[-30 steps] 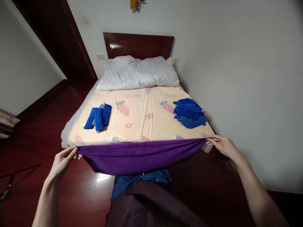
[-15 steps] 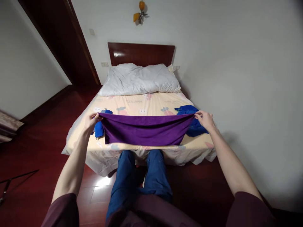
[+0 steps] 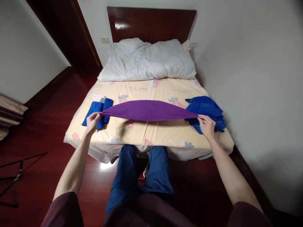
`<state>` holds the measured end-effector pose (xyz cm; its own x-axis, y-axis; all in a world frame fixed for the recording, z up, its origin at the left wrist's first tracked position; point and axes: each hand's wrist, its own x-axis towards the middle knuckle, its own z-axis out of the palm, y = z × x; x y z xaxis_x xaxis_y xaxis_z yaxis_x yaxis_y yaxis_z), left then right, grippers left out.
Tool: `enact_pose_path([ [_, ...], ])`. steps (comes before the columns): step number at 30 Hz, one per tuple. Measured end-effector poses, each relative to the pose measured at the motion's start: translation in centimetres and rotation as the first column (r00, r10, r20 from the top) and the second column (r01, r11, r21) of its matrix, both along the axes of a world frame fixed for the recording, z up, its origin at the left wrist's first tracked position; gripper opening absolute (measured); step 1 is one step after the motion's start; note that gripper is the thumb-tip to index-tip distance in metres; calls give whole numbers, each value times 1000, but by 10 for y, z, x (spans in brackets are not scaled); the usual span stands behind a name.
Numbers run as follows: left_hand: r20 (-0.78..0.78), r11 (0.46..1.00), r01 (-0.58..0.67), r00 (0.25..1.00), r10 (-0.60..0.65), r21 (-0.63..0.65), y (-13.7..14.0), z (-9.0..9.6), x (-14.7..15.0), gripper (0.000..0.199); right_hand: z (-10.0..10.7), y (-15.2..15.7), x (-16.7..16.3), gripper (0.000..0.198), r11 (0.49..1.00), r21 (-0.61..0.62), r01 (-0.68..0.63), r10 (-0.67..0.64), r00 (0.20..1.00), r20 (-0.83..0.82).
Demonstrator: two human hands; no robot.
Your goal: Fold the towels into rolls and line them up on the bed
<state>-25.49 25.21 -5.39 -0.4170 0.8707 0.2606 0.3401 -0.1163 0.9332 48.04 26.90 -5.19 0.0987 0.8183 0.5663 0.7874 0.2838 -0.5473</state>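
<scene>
A purple cloth [image 3: 149, 110], which looks like a towel, is stretched in the air above the bed between my two hands. My left hand [image 3: 93, 121] pinches its left corner, close over folded blue cloths [image 3: 93, 110]. At the opposite corner, my right hand [image 3: 207, 125] grips the fabric with thumb and fingers, in front of a loose heap of blue cloths [image 3: 204, 110]. The purple fabric billows up and away from me in the middle, its far edge raised. A shadow falls on the sheet beneath it.
The bed [image 3: 146, 135] has a cream sheet with printed pictures. A crumpled pale grey quilt [image 3: 146, 61] lies by the dark wooden headboard [image 3: 151, 23]. Black metal legs of a stand [image 3: 19, 173] rest on the red floor at left, and a curtain [image 3: 10, 115] hangs farther back.
The purple cloth has swung from hanging down to billowing up and outward. Both hands keep their corners. My view has tipped downward, and both blue piles show more fully.
</scene>
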Motion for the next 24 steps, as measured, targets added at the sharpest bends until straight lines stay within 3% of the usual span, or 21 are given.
enact_pose_path([
  [2, -72, 985, 38, 996, -51, -166, -15, -40, 6, 57, -43, -2, 1, 27, 995, -103, 20, -18, 1000, 20],
  [5, -239, 915, 87, 952, -193, -395, -36, -89, 18, 52, -96, -7, 1, 22, 951, -297, 86, -58, 993, 101],
  [9, -339, 886, 87, 903, -263, -456, -47, -123, 30, 37, -136, -19, 2, 16, 870, -467, 162, -73, 977, 202],
  [12, -406, 897, 125, 859, -312, -424, -46, -126, 33, 25, -146, -26, 6, 16, 837, -508, 205, -65, 958, 279],
  [16, -515, 924, 177, 787, -339, -338, -41, -115, 27, 21, -143, -28, 10, 24, 849, -462, 256, -103, 938, 330],
  [20, -516, 955, 63, 830, -212, -291, -46, -99, 15, 29, -131, -33, 16, 31, 901, -357, 245, -128, 938, 321],
  [24, -517, 939, 28, 829, -214, -343, -69, -97, 4, 31, -123, -62, 25, 30, 935, -318, 160, -20, 915, 402],
])
